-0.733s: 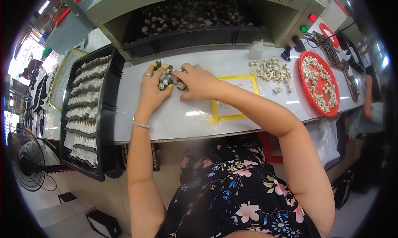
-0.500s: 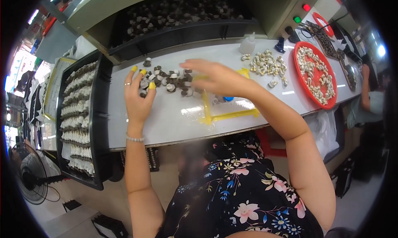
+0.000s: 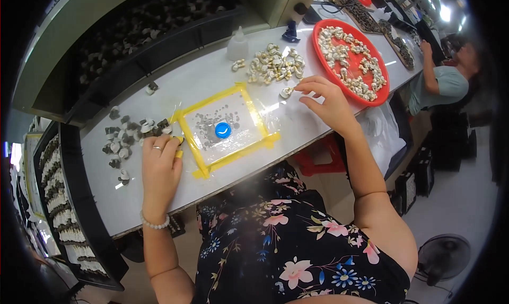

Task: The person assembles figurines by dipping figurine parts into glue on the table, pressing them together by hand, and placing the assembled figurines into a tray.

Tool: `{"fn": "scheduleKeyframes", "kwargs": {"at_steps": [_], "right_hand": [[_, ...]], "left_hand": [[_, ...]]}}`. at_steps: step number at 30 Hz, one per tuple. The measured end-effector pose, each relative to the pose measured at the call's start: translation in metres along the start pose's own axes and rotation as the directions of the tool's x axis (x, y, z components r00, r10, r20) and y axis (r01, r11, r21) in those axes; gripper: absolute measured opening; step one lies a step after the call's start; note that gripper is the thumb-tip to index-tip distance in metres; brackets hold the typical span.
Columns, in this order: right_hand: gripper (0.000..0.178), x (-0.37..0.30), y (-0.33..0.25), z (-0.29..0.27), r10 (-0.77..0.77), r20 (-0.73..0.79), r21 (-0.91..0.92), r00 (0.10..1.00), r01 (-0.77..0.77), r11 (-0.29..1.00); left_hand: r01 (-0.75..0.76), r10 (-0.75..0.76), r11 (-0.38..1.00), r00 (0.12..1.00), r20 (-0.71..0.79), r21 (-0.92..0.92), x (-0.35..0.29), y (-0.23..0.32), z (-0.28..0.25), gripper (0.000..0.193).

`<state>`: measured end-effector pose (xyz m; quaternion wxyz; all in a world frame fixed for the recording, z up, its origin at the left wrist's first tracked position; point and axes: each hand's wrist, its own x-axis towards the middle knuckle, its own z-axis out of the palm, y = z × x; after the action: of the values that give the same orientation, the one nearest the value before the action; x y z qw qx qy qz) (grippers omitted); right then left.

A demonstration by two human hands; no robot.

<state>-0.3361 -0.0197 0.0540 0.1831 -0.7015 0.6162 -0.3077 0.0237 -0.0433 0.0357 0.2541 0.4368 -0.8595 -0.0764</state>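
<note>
Beside a loose pile of small dark-and-white pieces (image 3: 124, 139), my left hand (image 3: 160, 163) has its yellow-tipped fingers drawn together near the taped square. Whatever is between those fingertips is hidden. My right hand (image 3: 330, 103) reaches over the table with thumb and forefinger apart. Its forefinger tip is at a small white-and-gold piece (image 3: 286, 93) on the tabletop, apart from a heap of similar pieces (image 3: 274, 65). Between the hands lies a clear sheet framed with yellow tape (image 3: 236, 149), marked with grey smudges. On it sits a round blue cap (image 3: 223, 130).
A red oval tray (image 3: 383, 65) holds many white pieces at the right. Behind stand a squeeze bottle (image 3: 237, 47) and a machine opening with a dark tray (image 3: 175, 41). A black rack (image 3: 79, 198) of pieces borders the left. Another person (image 3: 445, 84) sits far right.
The view has swung to the right. My right hand has left the dark-and-white pile for the white-and-gold pieces. My left hand's spread fingers have closed beside the taped sheet.
</note>
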Motion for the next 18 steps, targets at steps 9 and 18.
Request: {"fn": "scheduleKeyframes", "kwargs": {"at_steps": [9, 18], "right_hand": [[0.024, 0.011, 0.016, 0.018, -0.248, 0.079, -0.228, 0.966, 0.259, 0.939], [0.022, 0.011, -0.012, 0.037, -0.153, 0.093, 0.039, 0.984, 0.150, 0.988]], "left_hand": [[0.242, -0.250, 0.952, 0.968, -0.022, -0.187, -0.039, 0.007, -0.018, 0.037], [0.316, -0.316, 0.931, 0.948, 0.031, -0.180, -0.030, 0.008, 0.011, 0.033]]}}
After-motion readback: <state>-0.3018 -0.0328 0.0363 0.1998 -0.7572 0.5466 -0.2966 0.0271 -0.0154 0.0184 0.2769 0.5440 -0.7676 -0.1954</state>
